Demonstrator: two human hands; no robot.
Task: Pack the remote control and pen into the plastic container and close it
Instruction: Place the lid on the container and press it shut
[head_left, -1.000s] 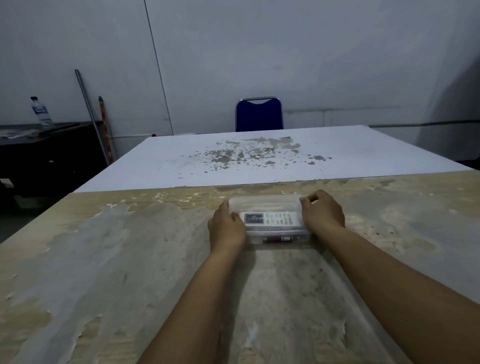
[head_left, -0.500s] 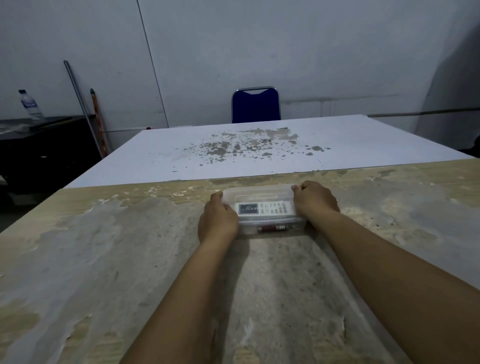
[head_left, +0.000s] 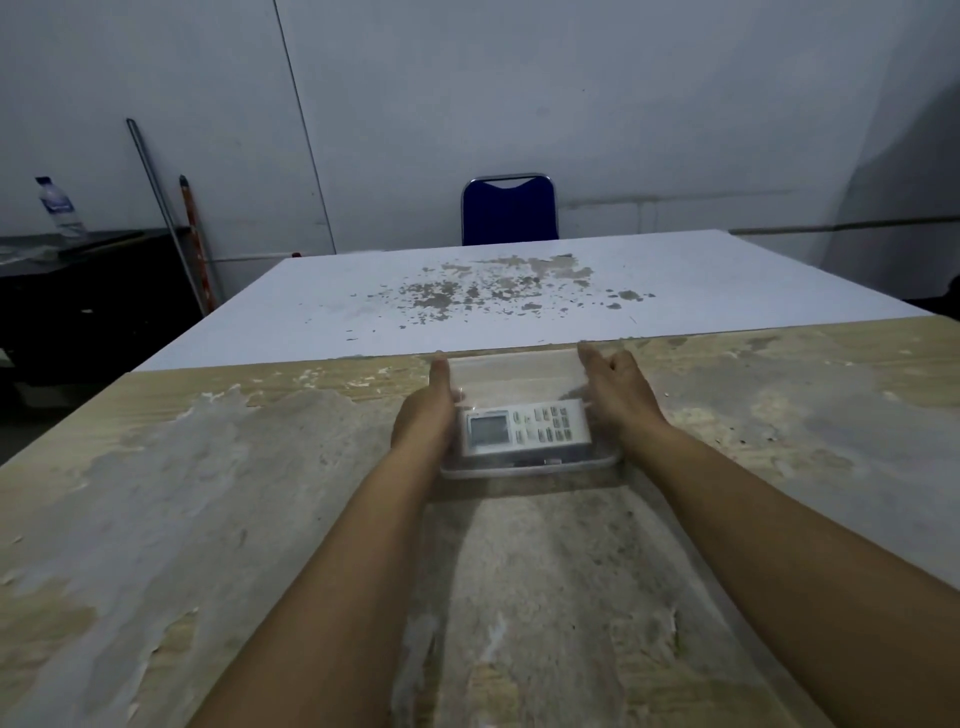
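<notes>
The clear plastic container (head_left: 530, 462) sits on the worn desk (head_left: 208, 493) between the two hands. The left hand (head_left: 423, 410) presses flat against its left end, fingers straight — the right hand (head_left: 615, 389) does the same at the right end, fingers stretched along the raised clear lid (head_left: 511, 371). The lid stands tilted up beyond the fingertips. The white remote control (head_left: 524, 428) lies inside, screen toward the left hand. The pen is too blurred to make out.
</notes>
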